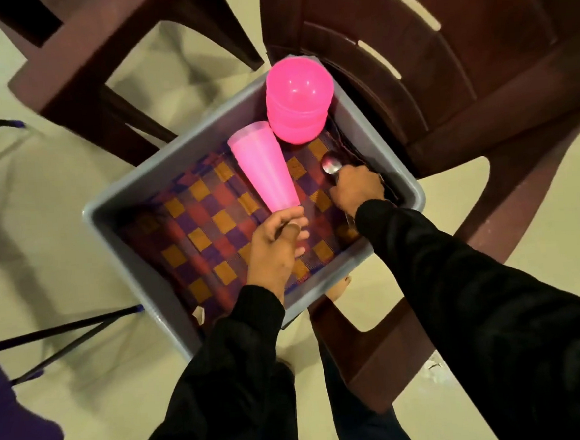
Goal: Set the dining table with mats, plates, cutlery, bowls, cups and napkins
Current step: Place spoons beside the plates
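A grey plastic tub [116,211] sits on a maroon chair. Checked purple, red and orange mats [200,233] line its bottom. A stack of pink cups [264,166] lies tilted in the tub, and my left hand [277,251] grips its lower end. Upturned pink bowls [299,102] are stacked at the tub's far corner. My right hand [356,187] is closed around metal spoons [331,165] by the tub's right wall; one spoon bowl sticks out above my fingers.
The maroon plastic chair [443,71] bears the tub. A second maroon chair [99,61] stands at the upper left. Thin dark metal legs [66,331] cross the pale floor at the left. A purple cloth edge [18,427] shows at the bottom left.
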